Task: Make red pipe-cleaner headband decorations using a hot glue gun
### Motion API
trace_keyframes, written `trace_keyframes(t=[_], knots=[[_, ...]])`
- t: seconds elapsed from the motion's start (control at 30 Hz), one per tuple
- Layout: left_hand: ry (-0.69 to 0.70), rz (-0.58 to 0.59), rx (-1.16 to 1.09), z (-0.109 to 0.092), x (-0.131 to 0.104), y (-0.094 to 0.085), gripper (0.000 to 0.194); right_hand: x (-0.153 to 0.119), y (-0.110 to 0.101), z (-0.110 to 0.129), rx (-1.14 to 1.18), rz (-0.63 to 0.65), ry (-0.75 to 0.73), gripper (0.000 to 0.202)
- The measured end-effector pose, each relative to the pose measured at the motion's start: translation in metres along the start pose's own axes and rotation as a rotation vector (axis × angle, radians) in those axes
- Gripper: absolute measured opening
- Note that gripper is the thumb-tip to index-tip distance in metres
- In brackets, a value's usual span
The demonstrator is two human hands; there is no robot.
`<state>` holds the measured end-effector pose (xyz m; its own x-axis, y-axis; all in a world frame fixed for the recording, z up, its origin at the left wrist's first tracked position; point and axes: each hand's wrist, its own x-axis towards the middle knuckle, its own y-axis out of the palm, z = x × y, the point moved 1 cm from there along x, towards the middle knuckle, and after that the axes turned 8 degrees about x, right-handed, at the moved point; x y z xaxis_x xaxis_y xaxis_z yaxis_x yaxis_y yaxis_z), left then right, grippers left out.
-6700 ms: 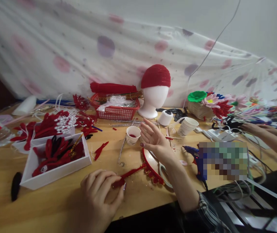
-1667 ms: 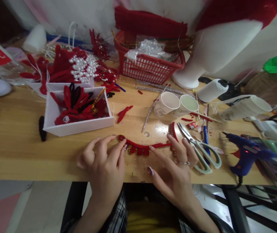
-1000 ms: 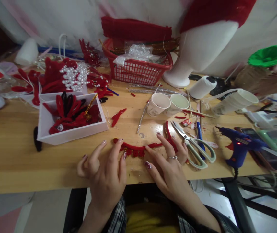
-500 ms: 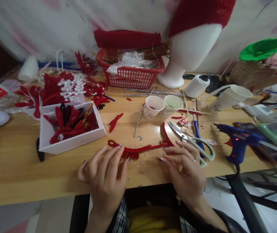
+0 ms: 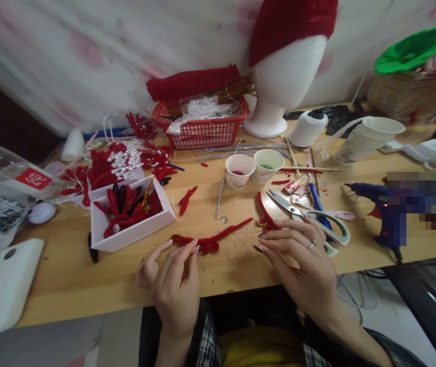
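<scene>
My left hand (image 5: 175, 280) pinches a red fuzzy chenille piece (image 5: 223, 233) between thumb and fingers. It has gold edging at its left end, small rounded lobes below, and a thin strip pointing right. A second red chenille piece (image 5: 260, 206), curved and gold-trimmed at its lower end, lies to the right. The fingertips of my right hand (image 5: 298, 260) rest at its lower end, partly hiding it, with the thumb a little apart. Scissors (image 5: 298, 211) with pale green handles lie just beyond my right hand.
A white box (image 5: 133, 234) of red and black chenille pieces stands left. Paper cups (image 5: 239, 173) with small beads stand ahead. Behind are a red basket (image 5: 202, 133) and a white mannequin head (image 5: 284, 76). A blue glue gun (image 5: 378, 204) lies right, a white power bank-like object (image 5: 7, 290) left.
The strip's right end has come away from the curved piece, leaving a gap between them. The view has turned slightly, so more of the table's left side shows.
</scene>
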<state>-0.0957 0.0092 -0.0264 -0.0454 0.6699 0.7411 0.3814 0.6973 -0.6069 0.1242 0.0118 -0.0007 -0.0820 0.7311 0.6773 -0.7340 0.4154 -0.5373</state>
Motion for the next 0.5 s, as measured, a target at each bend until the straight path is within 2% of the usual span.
trace_keyframes(t=[0.07, 0.17, 0.27, 0.33, 0.5], knots=[[-0.082, -0.041, -0.086, 0.001, -0.001, -0.004, 0.022, 0.000, -0.002, -0.001, -0.007, 0.023, -0.010, 0.011], [-0.388, -0.114, -0.300, 0.005, 0.000, -0.014, 0.018, 0.000, -0.006, -0.004, -0.019, 0.062, -0.033, 0.012], [-0.662, -0.215, -0.344, 0.012, 0.005, -0.024, 0.021, 0.002, -0.008, -0.006, -0.022, 0.098, -0.066, 0.013], [-0.731, -0.274, -0.342, 0.021, 0.008, -0.028, 0.024, 0.004, -0.005, -0.006, -0.027, 0.134, -0.080, 0.014], [-0.774, -0.328, -0.359, 0.045, 0.010, -0.029, 0.020, 0.006, 0.009, -0.007, -0.072, 0.234, -0.090, 0.018]])
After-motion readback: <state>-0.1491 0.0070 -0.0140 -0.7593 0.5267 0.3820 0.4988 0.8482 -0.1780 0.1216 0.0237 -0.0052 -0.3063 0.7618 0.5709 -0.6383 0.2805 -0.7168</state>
